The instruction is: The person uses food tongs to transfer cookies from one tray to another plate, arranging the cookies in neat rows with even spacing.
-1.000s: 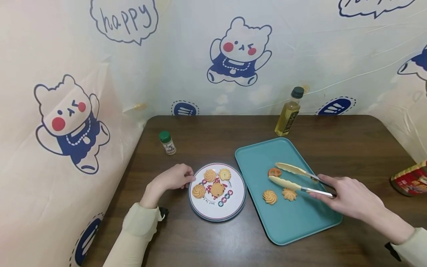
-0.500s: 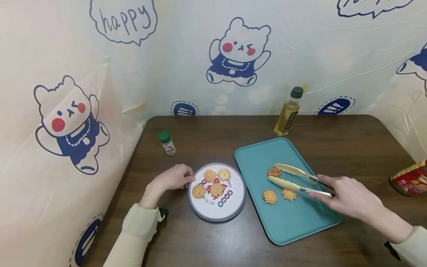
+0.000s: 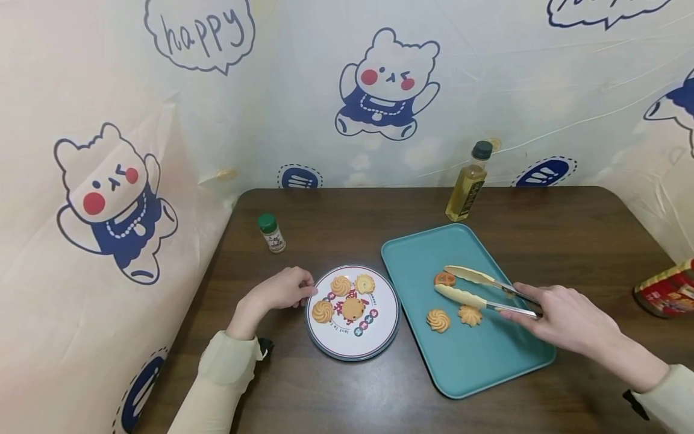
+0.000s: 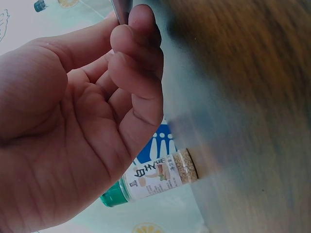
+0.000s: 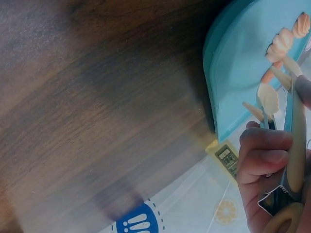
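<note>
My left hand (image 3: 282, 288) pinches the left rim of a round white plate (image 3: 374, 334) between thumb and fingers; the left wrist view shows the plate's edge (image 4: 122, 8) there. Several cookies (image 3: 353, 308) lie on the plate. My right hand (image 3: 569, 316) holds a pair of tongs (image 3: 463, 296) with cream tips and metal arms, over a teal tray (image 3: 488, 355). The tong tips stand apart on either side of a small pretzel (image 3: 444, 278); whether they touch it I cannot tell. A swirl cookie (image 3: 438, 320) and a flower-shaped cookie (image 3: 470, 315) lie nearer on the tray.
A green-capped seasoning jar (image 3: 271, 234) stands behind my left hand. An oil bottle (image 3: 467, 184) is upright behind the tray. At the right edge sits a red can (image 3: 667, 292). A patterned cloth (image 3: 303, 96) hangs behind the brown table (image 3: 336, 226).
The tongs and right hand have shifted very slightly left, and the tips cover a little more of the pretzel. My left hand and the plate stay put.
</note>
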A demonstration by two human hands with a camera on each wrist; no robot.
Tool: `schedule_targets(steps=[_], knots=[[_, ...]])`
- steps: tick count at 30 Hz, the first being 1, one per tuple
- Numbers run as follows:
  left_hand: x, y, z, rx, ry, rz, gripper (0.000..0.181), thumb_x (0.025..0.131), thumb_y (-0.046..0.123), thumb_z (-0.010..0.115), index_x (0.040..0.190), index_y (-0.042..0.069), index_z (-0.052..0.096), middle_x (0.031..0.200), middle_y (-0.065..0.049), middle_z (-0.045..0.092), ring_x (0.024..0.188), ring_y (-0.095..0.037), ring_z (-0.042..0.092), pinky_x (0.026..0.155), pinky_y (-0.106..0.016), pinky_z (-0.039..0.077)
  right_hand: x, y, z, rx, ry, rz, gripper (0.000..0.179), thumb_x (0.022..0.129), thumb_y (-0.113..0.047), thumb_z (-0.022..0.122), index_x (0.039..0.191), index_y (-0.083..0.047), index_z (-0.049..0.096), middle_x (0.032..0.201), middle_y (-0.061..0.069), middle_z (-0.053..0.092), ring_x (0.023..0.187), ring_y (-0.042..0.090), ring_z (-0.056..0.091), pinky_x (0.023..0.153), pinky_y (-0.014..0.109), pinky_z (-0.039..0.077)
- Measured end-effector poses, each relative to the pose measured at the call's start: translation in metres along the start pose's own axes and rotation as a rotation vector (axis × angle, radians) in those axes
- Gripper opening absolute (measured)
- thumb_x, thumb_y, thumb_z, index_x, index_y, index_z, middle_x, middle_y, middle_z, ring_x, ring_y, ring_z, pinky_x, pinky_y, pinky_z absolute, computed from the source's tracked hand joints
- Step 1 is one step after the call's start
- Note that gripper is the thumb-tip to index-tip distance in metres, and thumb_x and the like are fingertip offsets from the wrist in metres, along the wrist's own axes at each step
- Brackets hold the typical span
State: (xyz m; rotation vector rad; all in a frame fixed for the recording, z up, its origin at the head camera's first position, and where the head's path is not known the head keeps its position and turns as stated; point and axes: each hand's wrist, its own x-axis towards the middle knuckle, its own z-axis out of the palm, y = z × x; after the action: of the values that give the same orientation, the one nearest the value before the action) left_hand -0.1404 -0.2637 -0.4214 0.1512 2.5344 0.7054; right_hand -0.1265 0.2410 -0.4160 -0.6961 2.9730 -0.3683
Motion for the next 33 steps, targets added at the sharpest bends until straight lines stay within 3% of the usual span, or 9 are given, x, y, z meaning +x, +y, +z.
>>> schedule_targets(steps=[22,33], knots=[[-0.001,0.001,-0.001,-0.003,0.0,-0.002,0.009,0.098,0.017,0.066,0.093,0.009,0.067,0.071,-0.005,0.061,0.06,-0.019,0.055,0.062,-0.03,0.046,0.003,-0.004,-0.002,0.009,0.033,-0.032,0.07,0.089,-0.053,0.07,0.128,0.005,0.062,0.055,-0.009,0.039,0.051,0.005,0.04,0.044,0.026,0.028],[-0.001,0.0,0.0,-0.004,0.003,-0.01,0.009,0.097,0.018,0.067,0.094,0.01,0.068,0.071,-0.005,0.061,0.06,-0.02,0.056,0.063,-0.029,0.047,0.008,-0.017,-0.005,0.012,0.056,-0.058,0.069,0.088,-0.055,0.07,0.128,0.001,0.065,0.055,-0.011,0.042,0.049,0.003,0.039,0.044,0.026,0.028]])
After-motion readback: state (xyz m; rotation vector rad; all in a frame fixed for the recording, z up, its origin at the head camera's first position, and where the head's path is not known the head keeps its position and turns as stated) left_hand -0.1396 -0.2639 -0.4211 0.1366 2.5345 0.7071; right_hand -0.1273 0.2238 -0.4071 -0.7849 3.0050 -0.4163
